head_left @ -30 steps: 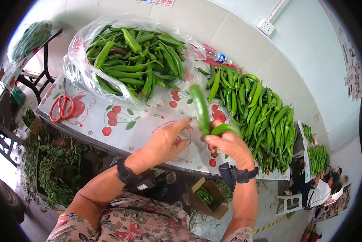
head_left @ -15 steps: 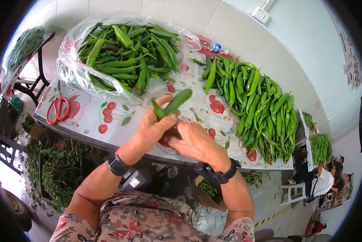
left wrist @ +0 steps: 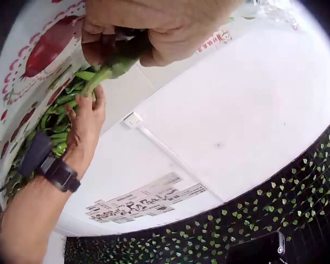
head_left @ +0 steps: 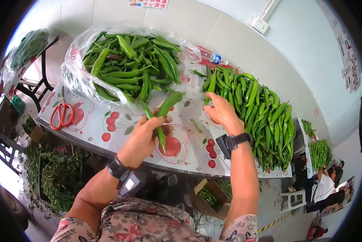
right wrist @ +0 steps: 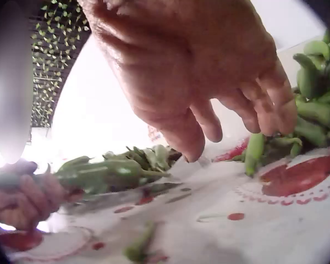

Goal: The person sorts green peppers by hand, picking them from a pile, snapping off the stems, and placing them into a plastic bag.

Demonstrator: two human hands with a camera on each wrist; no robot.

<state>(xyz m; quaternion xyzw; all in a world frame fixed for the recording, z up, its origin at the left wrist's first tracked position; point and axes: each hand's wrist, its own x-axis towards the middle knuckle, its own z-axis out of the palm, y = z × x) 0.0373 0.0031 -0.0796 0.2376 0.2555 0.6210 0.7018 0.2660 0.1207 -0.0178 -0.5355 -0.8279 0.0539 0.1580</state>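
My left hand (head_left: 138, 135) grips two green chili peppers above the patterned tablecloth. A thick pepper (head_left: 169, 104) points up and right from its fingers, and a thinner one (head_left: 161, 139) hangs tip down below the thumb. My right hand (head_left: 226, 115) is at the left edge of a heap of green peppers (head_left: 265, 121). Its fingers hang loose and apart in the right wrist view, with nothing between them; a heap pepper (right wrist: 254, 154) lies just beyond the fingertips. A cut-off stem piece (head_left: 196, 126) lies on the cloth between the hands.
A clear plastic bag (head_left: 72, 78) full of green peppers (head_left: 124, 76) stands at the back left. Red-handled scissors (head_left: 62, 116) lie at the table's left end. A plastic bottle (head_left: 217, 59) lies behind the heap; a cardboard box (head_left: 221, 209) is below the table.
The peppers went from my right hand into my left as the hands met over the table. My right hand then moved right to the heap, while the left stayed near the middle.
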